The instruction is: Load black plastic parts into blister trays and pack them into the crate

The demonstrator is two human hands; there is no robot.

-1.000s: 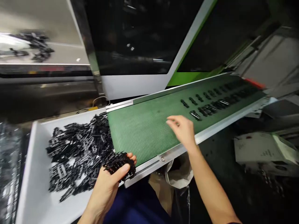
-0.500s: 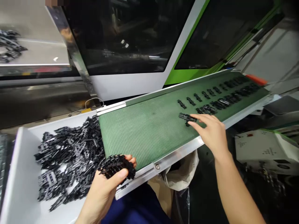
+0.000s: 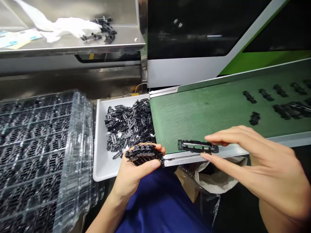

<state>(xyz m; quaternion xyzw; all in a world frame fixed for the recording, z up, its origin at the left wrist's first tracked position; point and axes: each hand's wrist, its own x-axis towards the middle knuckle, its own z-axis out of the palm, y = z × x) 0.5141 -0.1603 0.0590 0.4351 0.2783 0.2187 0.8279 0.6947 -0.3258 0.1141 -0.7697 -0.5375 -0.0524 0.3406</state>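
My left hand (image 3: 136,171) is wrapped round a stack of black plastic parts (image 3: 143,153), in front of the near right corner of a white bin. Between thumb and fingertips, my right hand (image 3: 257,161) pinches one long black part (image 3: 198,146) over the near metal edge of the green conveyor belt (image 3: 194,110). The held part lies roughly level, its free end pointing toward my left hand. More black parts (image 3: 266,94) lie in rows on the belt at the right. Loose black parts (image 3: 131,123) are heaped in the white bin (image 3: 100,161).
Clear plastic trays (image 3: 75,155) filled with black parts are stacked at the left. Above them, a metal shelf (image 3: 126,45) holds a white cloth and some black parts. A machine with dark windows stands behind the belt. A white bag (image 3: 218,178) hangs below the belt's near edge.
The view has swung left, bringing in the stacked trays. My right hand has lifted the black part from near the belt and brought it closer to my left hand, which keeps its stack.
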